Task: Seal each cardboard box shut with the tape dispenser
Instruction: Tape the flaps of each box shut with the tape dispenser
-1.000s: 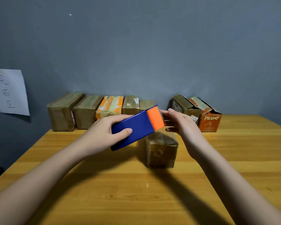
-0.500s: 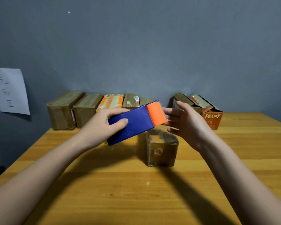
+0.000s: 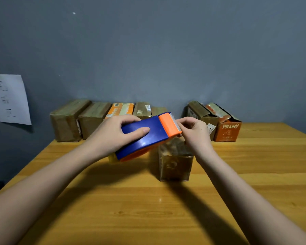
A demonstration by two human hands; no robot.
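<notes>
My left hand (image 3: 113,137) grips the blue tape dispenser (image 3: 145,137) in the air above the table, its orange toothed end (image 3: 169,125) pointing right. My right hand (image 3: 194,131) pinches at that toothed end with thumb and fingers; whether tape is between them I cannot tell. Below the dispenser's end a small brown cardboard box (image 3: 175,163) stands on the table, wrapped in shiny tape, its top partly hidden by my hands.
Several brown and orange boxes (image 3: 94,119) line the back left against the grey wall. Two more stand at the back right, one orange box marked PRAMY (image 3: 227,130). A sheet of paper (image 3: 8,99) hangs on the left wall. The wooden table (image 3: 148,214) spreads out in front.
My right hand went from fingers spread beside the orange end to pinching at its teeth. The dispenser stayed in my left hand, rolling slightly so its underside now shows.
</notes>
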